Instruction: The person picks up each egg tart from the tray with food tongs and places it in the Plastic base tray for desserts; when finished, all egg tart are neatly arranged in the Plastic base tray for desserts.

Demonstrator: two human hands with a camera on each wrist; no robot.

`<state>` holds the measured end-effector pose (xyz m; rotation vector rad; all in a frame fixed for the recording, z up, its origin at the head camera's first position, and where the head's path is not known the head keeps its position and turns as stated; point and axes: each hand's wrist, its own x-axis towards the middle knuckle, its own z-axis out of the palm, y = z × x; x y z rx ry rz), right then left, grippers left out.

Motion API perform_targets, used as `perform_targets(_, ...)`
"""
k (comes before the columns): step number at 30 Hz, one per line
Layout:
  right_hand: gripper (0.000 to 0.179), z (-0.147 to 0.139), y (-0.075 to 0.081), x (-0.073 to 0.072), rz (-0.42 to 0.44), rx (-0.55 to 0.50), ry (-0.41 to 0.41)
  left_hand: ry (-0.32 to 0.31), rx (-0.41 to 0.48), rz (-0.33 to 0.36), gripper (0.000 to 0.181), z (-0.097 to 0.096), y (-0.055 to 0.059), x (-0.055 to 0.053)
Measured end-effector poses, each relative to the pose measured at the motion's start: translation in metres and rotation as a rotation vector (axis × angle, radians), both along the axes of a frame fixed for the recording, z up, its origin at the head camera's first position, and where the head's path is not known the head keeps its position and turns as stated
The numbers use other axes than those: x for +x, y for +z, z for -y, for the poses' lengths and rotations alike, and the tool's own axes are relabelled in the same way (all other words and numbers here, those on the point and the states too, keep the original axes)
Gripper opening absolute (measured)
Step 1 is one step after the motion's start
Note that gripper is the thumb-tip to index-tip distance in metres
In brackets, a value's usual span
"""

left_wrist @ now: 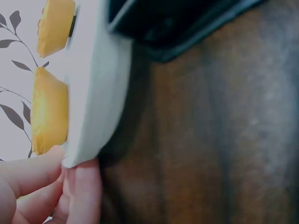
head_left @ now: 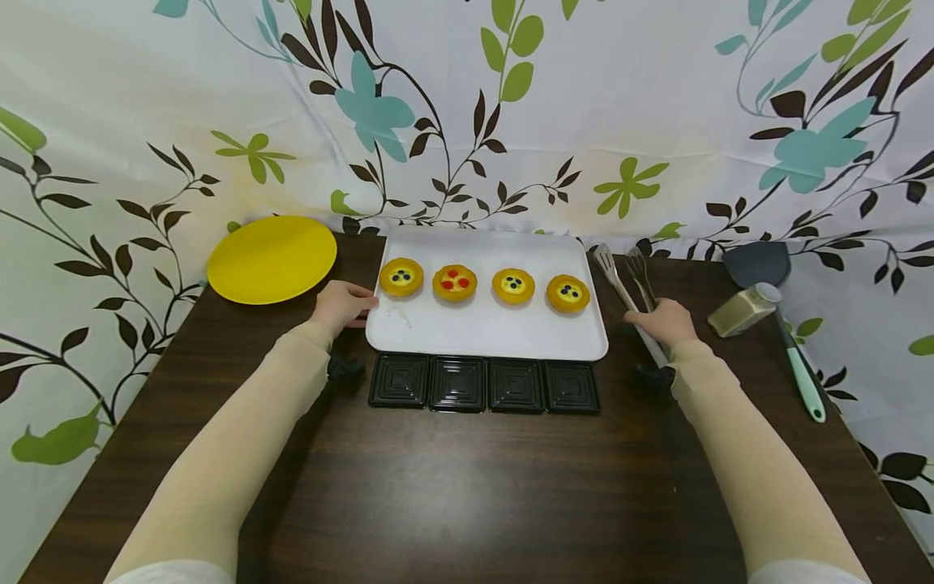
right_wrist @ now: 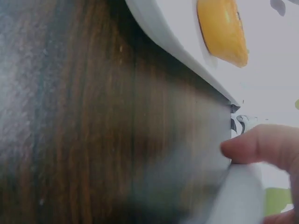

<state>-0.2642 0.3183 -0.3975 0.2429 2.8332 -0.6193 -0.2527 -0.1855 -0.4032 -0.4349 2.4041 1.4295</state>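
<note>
My left hand [head_left: 340, 307] pinches the left rim of a white tray [head_left: 489, 334]; in the left wrist view the thumb lies on top and fingers [left_wrist: 87, 186] come up under the edge. Four small tarts stand in a row on the tray: one with red pieces [head_left: 455, 283], the others with dark berries, such as the leftmost tart [head_left: 400, 277]. To the right of the tray, my right hand [head_left: 667, 322] grips metal tongs [head_left: 615, 276], their tips pointing toward the back. The right wrist view shows the thumb [right_wrist: 252, 148] over the tongs' blurred handle [right_wrist: 239, 193].
Several black square dishes [head_left: 457, 383] line the tray's front edge. A yellow plate [head_left: 273, 259] lies at the back left. A spice jar [head_left: 744, 309] lies tilted at the right, beside a spatula [head_left: 803, 373] with a green handle. A patterned curtain [head_left: 452, 97] hangs behind the table.
</note>
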Motion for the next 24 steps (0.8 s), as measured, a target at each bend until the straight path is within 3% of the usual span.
perform_targets(8, 0.084, -0.012, 0.003, 0.017, -0.128, -0.062, -0.03, -0.03, -0.011, 0.079, 0.039, -0.002, 0.006, -0.005)
perform_targets(19, 0.073, -0.022, 0.009, 0.045, -0.249, -0.018, 0.079, -0.014, -0.023, 0.064, 0.039, 0.0, 0.002, -0.007)
perform_targets(24, 0.079, -0.021, 0.01, 0.055, -0.287, -0.05, 0.082, -0.014, -0.028, 0.056, 0.039, -0.001, 0.004, -0.005)
